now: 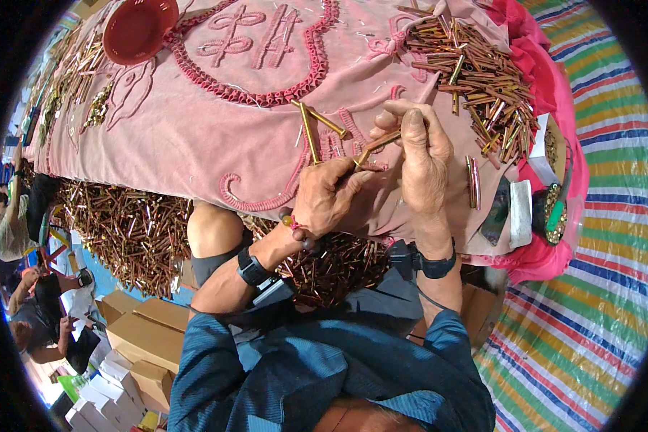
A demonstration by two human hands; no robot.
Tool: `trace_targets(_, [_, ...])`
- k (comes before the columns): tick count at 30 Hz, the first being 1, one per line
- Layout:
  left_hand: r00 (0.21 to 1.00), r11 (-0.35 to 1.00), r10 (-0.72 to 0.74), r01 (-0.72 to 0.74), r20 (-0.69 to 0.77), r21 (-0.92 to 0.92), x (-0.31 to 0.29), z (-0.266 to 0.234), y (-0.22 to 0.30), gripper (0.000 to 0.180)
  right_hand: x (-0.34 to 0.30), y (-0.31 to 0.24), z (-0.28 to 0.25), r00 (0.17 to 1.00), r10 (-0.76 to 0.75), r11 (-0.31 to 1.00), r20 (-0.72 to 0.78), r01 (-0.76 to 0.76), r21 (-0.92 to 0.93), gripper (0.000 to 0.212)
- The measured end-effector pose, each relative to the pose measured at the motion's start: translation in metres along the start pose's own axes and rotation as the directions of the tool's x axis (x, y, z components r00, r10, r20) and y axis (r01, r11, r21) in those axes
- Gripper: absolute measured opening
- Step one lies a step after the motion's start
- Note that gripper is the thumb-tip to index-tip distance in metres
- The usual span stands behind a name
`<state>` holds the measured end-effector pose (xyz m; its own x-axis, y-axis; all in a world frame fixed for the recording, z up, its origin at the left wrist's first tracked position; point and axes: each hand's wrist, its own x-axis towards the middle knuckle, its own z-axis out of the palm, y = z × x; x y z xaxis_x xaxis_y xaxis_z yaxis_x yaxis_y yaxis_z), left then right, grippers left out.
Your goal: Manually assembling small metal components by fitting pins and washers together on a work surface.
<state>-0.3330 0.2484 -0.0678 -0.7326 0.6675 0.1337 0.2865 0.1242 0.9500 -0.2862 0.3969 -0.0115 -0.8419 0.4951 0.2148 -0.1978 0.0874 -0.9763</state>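
My left hand (327, 191) is closed, its thumb and finger pinching the lower gold end of a slim brown and gold metal tube (379, 146). The fingers of my right hand (423, 147) are bent round the upper end of the same tube, which slants between the hands above a pink cloth (259, 140). A gold tube (307, 132) rises from behind my left knuckles; whether that hand grips it, I cannot tell. Just beyond lies another gold tube (320, 119) on the cloth. A pair of copper tubes (473, 182) rests right of my right wrist.
Copper and gold tubes form a heap (479, 79) at the far right; more fill a pile (115, 234) below the table's near edge. A dark red bowl (140, 30) stands far left. Cardboard boxes (147, 331) are at lower left, near another person (43, 317). A striped sheet (597, 209) covers the floor right.
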Motion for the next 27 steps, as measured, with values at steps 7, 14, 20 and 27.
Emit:
trace_targets(7, [0.996,0.992,0.091,-0.091,0.003,0.089,-0.003,-0.001,-0.012,0.014,0.003,0.005,-0.004,0.999,-0.022,0.983,-0.032,0.016,-0.184,0.033])
trace_targets(14, [0.998,0.999,0.047,-0.048,-0.052,-0.013,-0.005,0.004,-0.004,0.035,-0.007,0.007,-0.002,0.982,-0.098,0.87,0.164,0.165,-0.464,0.028])
trace_targets(20, [0.944,0.972,0.224,-0.234,-0.241,-0.013,-0.007,0.004,-0.021,0.034,-0.017,0.004,0.003,0.904,-0.06,0.851,0.424,0.268,-0.451,0.024])
trace_targets(27, [0.96,0.989,0.143,-0.145,-0.24,0.008,-0.012,0.006,-0.028,0.021,-0.021,0.011,0.001,0.92,-0.044,0.873,0.389,0.225,-0.432,0.028])
